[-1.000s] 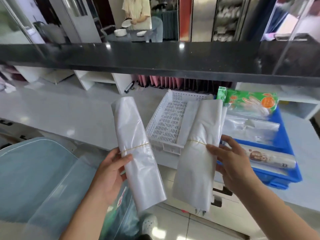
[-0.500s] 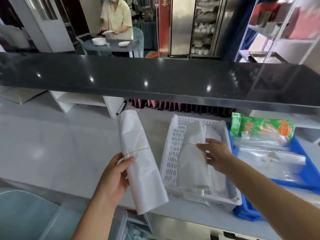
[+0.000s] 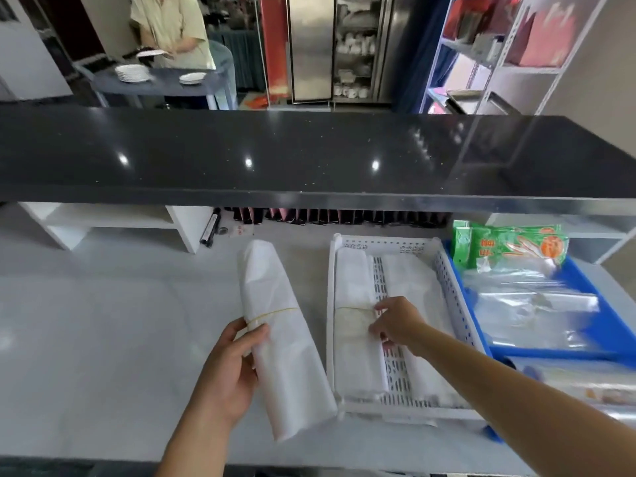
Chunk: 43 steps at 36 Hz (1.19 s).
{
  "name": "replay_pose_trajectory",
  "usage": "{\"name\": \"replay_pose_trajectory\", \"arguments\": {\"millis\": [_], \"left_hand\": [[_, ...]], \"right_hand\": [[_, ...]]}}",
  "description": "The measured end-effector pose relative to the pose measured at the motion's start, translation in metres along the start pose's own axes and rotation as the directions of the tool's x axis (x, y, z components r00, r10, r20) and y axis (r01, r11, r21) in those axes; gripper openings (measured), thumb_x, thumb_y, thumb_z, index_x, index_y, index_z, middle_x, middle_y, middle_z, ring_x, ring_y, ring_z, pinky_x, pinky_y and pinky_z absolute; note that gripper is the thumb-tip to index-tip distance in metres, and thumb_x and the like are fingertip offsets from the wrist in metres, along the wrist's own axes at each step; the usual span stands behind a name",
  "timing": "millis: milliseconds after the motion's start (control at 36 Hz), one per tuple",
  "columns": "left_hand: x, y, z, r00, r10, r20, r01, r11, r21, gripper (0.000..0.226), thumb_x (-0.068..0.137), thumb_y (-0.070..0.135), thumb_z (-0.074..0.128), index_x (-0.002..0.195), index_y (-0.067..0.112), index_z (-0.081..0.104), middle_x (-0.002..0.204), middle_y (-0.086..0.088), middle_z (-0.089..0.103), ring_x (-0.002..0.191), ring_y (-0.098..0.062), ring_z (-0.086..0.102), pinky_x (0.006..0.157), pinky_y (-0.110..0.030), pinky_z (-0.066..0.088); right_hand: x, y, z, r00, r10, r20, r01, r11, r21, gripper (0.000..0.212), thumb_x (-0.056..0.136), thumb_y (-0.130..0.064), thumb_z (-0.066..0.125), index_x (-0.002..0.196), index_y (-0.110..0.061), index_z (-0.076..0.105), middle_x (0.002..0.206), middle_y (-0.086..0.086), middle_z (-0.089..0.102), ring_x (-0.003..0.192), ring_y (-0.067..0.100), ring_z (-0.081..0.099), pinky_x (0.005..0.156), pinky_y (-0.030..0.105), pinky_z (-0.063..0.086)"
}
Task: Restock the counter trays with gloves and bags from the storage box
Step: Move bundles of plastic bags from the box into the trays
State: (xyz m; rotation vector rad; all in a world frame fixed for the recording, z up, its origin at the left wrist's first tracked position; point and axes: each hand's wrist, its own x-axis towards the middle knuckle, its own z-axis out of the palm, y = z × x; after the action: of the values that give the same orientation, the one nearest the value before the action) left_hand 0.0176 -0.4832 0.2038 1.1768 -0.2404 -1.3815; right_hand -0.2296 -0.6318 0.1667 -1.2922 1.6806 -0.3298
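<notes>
1. Pale grey worktop [image 3: 103, 321] spreads out under both hands, with a glossy black counter ledge [image 3: 309, 156] running across above and beyond them.
2. Left hand [image 3: 230, 370] is curled around a banded bundle of white bags [image 3: 275, 325], thumb over the yellow rubber band, and the bundle slants away from the wrist, just left of the white tray [image 3: 451, 284].
3. Right hand [image 3: 395, 325] reaches into that white perforated tray, fingers bent down onto a second bundle of white bags [image 3: 354, 294] lying along the tray's left side; whether they pinch it or merely press on it, I cannot tell.
4. Just under and to the right of that hand lies another flat stack of white bags [image 3: 416, 287], with a strip of the tray's slotted floor showing between the two.
5. Further right of the right hand, touching the white tray, sits the blue tray [image 3: 616, 325], loaded with clear plastic packets [image 3: 530, 304].
6. Beyond them, at the blue tray's far end, rests a green glove packet [image 3: 509, 246].
7. Way back behind the ledge, a person in a pale shirt [image 3: 172, 25] stands at a grey table [image 3: 161, 82] with white plates.
</notes>
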Motion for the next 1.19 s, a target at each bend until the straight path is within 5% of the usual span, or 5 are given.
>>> {"name": "replay_pose_trajectory", "arguments": {"millis": [250,389,722,1000,1194], "left_hand": [[0.003,0.000,0.036,0.996,0.022,0.082,-0.027,0.997,0.066,0.045,0.070,0.012,0.072,0.114,0.014,0.066,0.097,-0.007,0.074,0.080,-0.020,0.066,0.070,-0.033,0.048],[-0.002,-0.010,0.071,0.978,-0.021,0.207,-0.010,0.989,0.148,0.043,0.074,0.012,0.071,0.116,0.015,0.069,0.107,-0.010,0.074,0.082,-0.021,0.066,0.070,-0.031,0.050],[-0.020,-0.055,0.134,0.908,-0.162,0.387,0.031,0.946,0.323,0.031,0.088,0.018,0.064,0.116,0.028,0.072,0.109,-0.003,0.074,0.094,-0.015,0.071,0.073,-0.031,0.056],[-0.025,-0.063,0.079,0.984,0.164,-0.071,-0.129,0.927,0.352,0.029,0.090,0.005,0.064,0.108,0.026,0.072,0.109,-0.001,0.074,0.105,-0.014,0.068,0.090,-0.031,0.052],[-0.041,-0.067,0.053,0.978,0.165,-0.128,-0.120,0.946,0.301,0.032,0.091,0.002,0.063,0.116,0.020,0.069,0.116,-0.004,0.070,0.112,-0.015,0.065,0.095,-0.031,0.050]], "right_hand": [[-0.017,-0.009,-0.034,0.965,-0.263,0.011,0.261,0.959,0.109,0.022,0.085,-0.029,0.073,0.103,-0.016,0.073,0.099,0.006,0.072,0.077,0.024,0.072,0.064,0.042,0.063],[-0.053,-0.026,-0.064,0.873,-0.267,0.409,-0.035,0.801,0.598,0.041,0.080,-0.032,0.078,0.114,-0.012,0.070,0.109,0.014,0.073,0.096,0.035,0.072,0.071,0.046,0.059],[-0.067,0.025,-0.103,0.898,-0.204,0.389,-0.098,0.770,0.631,0.034,0.084,-0.001,0.067,0.117,-0.010,0.067,0.110,0.018,0.073,0.083,0.026,0.071,0.069,0.040,0.060],[-0.026,0.008,-0.083,0.921,-0.110,0.374,-0.179,0.734,0.655,0.024,0.086,0.006,0.062,0.090,-0.016,0.072,0.089,0.009,0.077,0.066,0.021,0.073,0.057,0.034,0.060],[0.004,-0.016,-0.043,0.980,-0.084,0.183,0.036,0.967,0.252,0.059,0.076,-0.001,0.079,0.128,-0.014,0.055,0.101,0.017,0.069,0.083,0.029,0.069,0.067,0.044,0.062]]}}
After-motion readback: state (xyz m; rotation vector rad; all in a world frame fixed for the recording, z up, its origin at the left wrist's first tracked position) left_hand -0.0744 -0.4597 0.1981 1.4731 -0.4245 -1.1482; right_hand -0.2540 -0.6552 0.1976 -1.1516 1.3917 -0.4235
